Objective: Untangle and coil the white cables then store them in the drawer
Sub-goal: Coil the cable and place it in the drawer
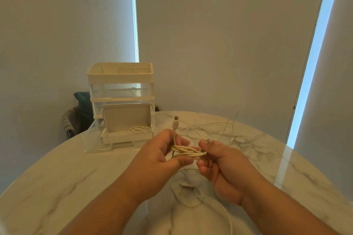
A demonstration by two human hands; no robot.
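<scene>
Nearest me a loose white cable (193,194) lies slack on the marble table (57,177), with neither hand on it. Just beyond it my left hand (160,156) and right hand (219,162) face each other a little above the table, palms turned inward. Between them is the coil (188,151). My left fingers and thumb curl round one end of its loops and my right thumb and fingertips pinch the other end, so both hands are closed on it. I judge it light, limp and a bit springy (the braid looks grippy rather than slick), so the loops will likely fan open unless I hold across all strands at once. The stiff USB plug (175,123) poking up past my left hand is the one firm part, good for guiding the tail. Farther right, thin white cables (214,128) sprawl tangled on the table, apart from my hands. Far left stands the drawer unit (120,89), its bottom drawer (126,136) pulled open with one coiled cable (139,129) already inside
</scene>
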